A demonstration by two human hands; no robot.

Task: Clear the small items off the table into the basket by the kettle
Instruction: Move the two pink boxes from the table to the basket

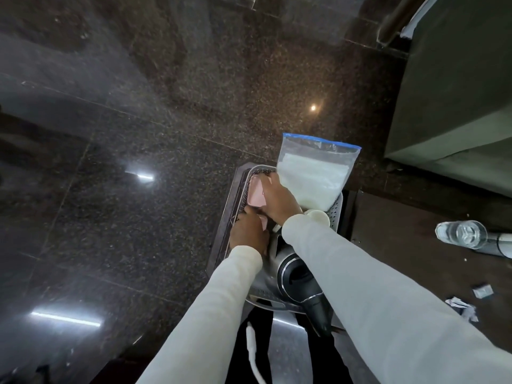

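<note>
A grey perforated basket (335, 210) sits on a tray next to a steel kettle (293, 275) with a black handle. Inside it stands a clear zip bag of white powder (313, 173) with a blue seal, leaning at the basket's right side. Pale pink flat packets (256, 191) lie in the basket's left part. My right hand (278, 199) reaches into the basket with its fingers on the pink packets. My left hand (249, 234) is at the basket's near left corner, fingers pressed on a pink packet there. A small white cup (318, 217) stands by the right sleeve.
A dark wooden table holds a clear glass (461, 234), a small sachet (482, 291) and torn white wrappers (462, 309) at the right. A white cable (253, 353) hangs below the tray. Polished dark granite floor lies to the left; a grey-green block (454, 87) stands at upper right.
</note>
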